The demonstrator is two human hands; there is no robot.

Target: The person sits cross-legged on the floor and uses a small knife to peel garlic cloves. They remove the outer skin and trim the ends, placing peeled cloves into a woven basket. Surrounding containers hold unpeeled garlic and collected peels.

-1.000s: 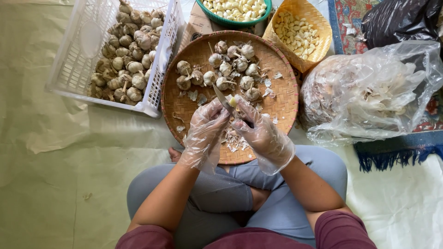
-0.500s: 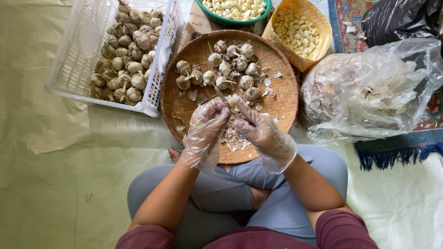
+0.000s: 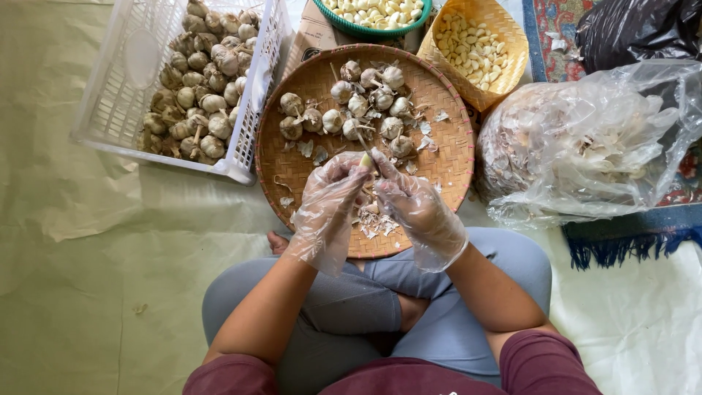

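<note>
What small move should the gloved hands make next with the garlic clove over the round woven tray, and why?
Probably pull the loosened skin off the clove: the left hand pinches it, the right hand works at it with a thin tool, and peel scraps already lie on the woven tray below.

A pale garlic clove (image 3: 365,160) is sitting pinched between gloved fingertips just above the near half of a round woven tray (image 3: 292,164). A thin blade (image 3: 363,142) is touching its far end, pointing up toward the whole garlic bulbs (image 3: 351,106) that are lying clustered on the tray's far half.
</note>
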